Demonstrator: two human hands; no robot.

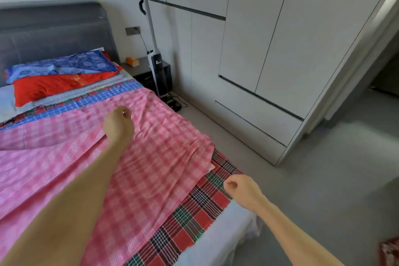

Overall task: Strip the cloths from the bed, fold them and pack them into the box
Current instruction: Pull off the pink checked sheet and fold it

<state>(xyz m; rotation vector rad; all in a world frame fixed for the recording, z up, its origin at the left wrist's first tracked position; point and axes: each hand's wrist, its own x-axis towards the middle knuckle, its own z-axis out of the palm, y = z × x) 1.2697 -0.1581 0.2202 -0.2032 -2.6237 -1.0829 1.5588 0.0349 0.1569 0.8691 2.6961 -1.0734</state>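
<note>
**Both hands over the cloths on the bed**

The pink checked cloth lies spread on top of the bed, covering most of its middle. Under it lies a red plaid cloth, which shows along the bed's near side edge and at its foot. A blue checked cloth peeks out in a strip towards the head of the bed.

The left hand reaches out over the middle of the bed, above the pink checked cloth. Its grip is curled, fingers bent down towards the fabric, but blur hides whether it pinches the cloth. The right hand sits at the side edge of the bed, at the rim of the red plaid cloth. Its grip is curled into a loose fist, and I cannot tell whether it holds the cloth's edge.

At the head of the bed, a red pillow and a blue pillow lie against the grey headboard. Beside the bed stands a vacuum cleaner, and beyond it a white wardrobe.
</note>
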